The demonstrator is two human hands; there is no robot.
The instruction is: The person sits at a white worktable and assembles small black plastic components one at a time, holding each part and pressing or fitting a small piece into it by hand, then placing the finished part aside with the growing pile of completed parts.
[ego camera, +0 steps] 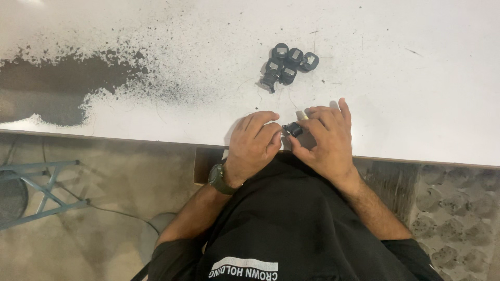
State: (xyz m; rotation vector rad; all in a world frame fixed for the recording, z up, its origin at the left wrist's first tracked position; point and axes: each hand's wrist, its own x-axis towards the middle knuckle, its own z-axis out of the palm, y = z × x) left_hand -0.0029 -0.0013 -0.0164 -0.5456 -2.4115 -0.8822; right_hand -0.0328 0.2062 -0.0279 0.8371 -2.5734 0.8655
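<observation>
Small black part [293,129] sits pinched between both hands, just inside the near edge of the white table [416,78]; left hand [253,144] closes on it from 9 o'clock, fingers curled narrow, fingertips touching the part; right hand [325,138] closes from 3 o'clock, thumb and forefinger narrow on the part, remaining fingers fanned toward 12 o'clock. A small pale piece [300,115] shows at 12 o'clock of the part, under the right fingertips; whether it is joined to the part cannot be told. Dark wristwatch [219,178] on the left wrist.

Cluster of five similar black parts [288,64] lies on the table at 12 o'clock, well apart from the hands; bare tabletop between. Black speckled stain [57,83] spreads at 10 o'clock, reaching the near edge far left. Open white surface at 2 to 3 o'clock. Table edge runs just under both palms; blue metal frame [41,187] on the floor at 8 o'clock.
</observation>
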